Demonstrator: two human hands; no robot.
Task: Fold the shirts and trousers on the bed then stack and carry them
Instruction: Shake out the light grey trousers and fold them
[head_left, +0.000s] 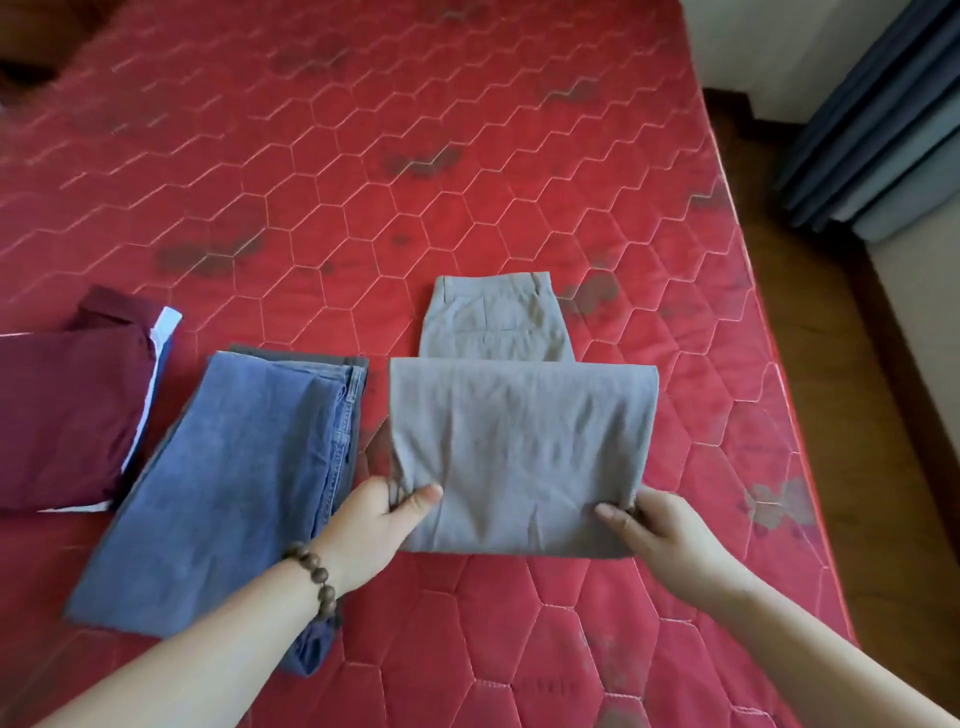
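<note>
Head view: both hands (374, 525) pinch the grey trousers' (519, 447) near fold, one hand per side.

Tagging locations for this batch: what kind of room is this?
Most likely a bedroom: a red quilted mattress, folded grey trousers and jeans on it, curtains at the right.

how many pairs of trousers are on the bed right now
2 plainly: grey trousers gripped by both hands, blue jeans left of them. A dark edge under the jeans may be a third.
</note>
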